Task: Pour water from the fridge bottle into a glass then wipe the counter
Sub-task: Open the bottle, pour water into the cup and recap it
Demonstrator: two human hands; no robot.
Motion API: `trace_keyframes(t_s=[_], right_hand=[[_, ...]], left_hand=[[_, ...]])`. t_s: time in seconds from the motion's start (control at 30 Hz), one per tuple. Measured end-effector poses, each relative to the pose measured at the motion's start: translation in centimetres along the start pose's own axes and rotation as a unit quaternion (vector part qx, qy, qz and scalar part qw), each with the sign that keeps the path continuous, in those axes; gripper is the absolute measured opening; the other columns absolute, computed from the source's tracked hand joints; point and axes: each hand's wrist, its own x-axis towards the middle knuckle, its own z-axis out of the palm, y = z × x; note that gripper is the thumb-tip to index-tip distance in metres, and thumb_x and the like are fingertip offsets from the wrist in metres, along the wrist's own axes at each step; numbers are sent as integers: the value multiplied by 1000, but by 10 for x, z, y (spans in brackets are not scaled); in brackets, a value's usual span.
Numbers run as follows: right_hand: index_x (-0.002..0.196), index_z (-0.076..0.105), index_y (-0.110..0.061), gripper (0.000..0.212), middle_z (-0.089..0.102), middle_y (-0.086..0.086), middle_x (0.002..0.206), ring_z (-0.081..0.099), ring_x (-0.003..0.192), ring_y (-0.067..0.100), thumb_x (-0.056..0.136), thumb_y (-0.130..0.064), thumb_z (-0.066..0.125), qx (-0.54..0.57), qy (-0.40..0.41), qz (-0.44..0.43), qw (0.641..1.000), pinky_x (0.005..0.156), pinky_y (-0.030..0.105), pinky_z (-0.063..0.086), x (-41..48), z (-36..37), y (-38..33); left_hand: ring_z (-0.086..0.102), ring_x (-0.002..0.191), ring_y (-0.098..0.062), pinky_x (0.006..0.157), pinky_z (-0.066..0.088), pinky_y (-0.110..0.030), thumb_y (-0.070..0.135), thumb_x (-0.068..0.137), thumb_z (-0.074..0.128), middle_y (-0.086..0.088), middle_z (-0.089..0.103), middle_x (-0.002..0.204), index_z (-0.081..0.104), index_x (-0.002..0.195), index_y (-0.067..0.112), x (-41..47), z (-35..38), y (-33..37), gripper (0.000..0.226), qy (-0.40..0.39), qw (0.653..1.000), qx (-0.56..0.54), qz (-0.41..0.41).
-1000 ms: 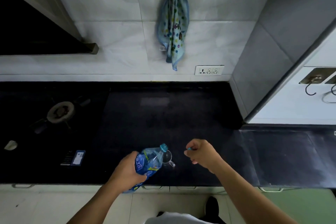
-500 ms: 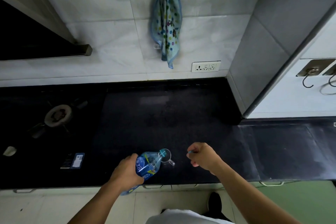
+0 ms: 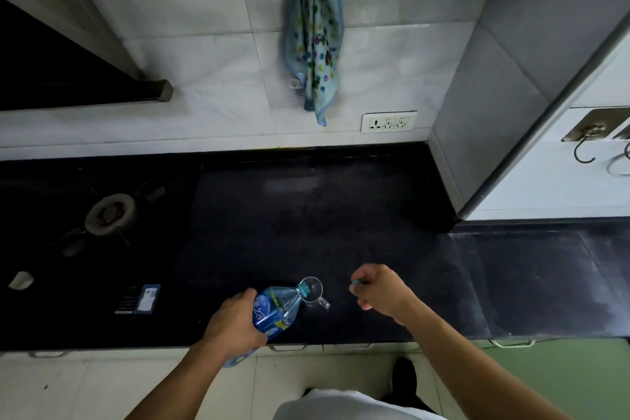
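Bare forearms (image 3: 477,372), white top (image 3: 341,407), dark shoe (image 3: 404,375)

The middle of the black counter (image 3: 306,215) is left bare from the back wall down to the front edge, so wide passage is offered there. Near the front edge that room is taken up by the tilted bottle (image 3: 274,312), gripped by the left hand (image 3: 235,320), with its neck laid over the rim of the small glass (image 3: 312,288). Just right of the glass, the closed right hand (image 3: 381,293) is held above the surface — a narrow gap is kept between them. The left side is blocked by the stove burner (image 3: 109,213); the right rear is closed off by the grey pillar (image 3: 484,106). Above, the spotted cloth (image 3: 315,41) is hung clear of the counter.
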Motion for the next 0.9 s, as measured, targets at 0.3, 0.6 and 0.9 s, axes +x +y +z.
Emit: trace_keyframes(t_s=[0.3,0.6,0.9], right_hand=[[95,66,-20,5,73,3,79,71,66,12,91,-19,69,3,-8,2,1000,68,27,61,1,4,0],[97,67,-21,7,73,2,83,73,70,14,91,-18,69,8,-8,7,1000,70,29,62,-1,4,1],[93,67,-21,4,73,1,75,70,62,10,90,-19,69,15,0,0,1000,64,24,60,-2,3,4]], left_hand=[[60,100,-14,83,56,-31,35,57,79,8,60,107,48,103,31,-4,-1,6,56,2,1000,17,-8],[58,107,-17,86,55,-32,38,58,79,6,60,112,47,105,29,-4,-3,11,58,5,999,39,-19],[59,108,-18,86,54,-32,39,57,78,5,60,115,48,111,28,-4,-3,14,62,1,998,60,-18]])
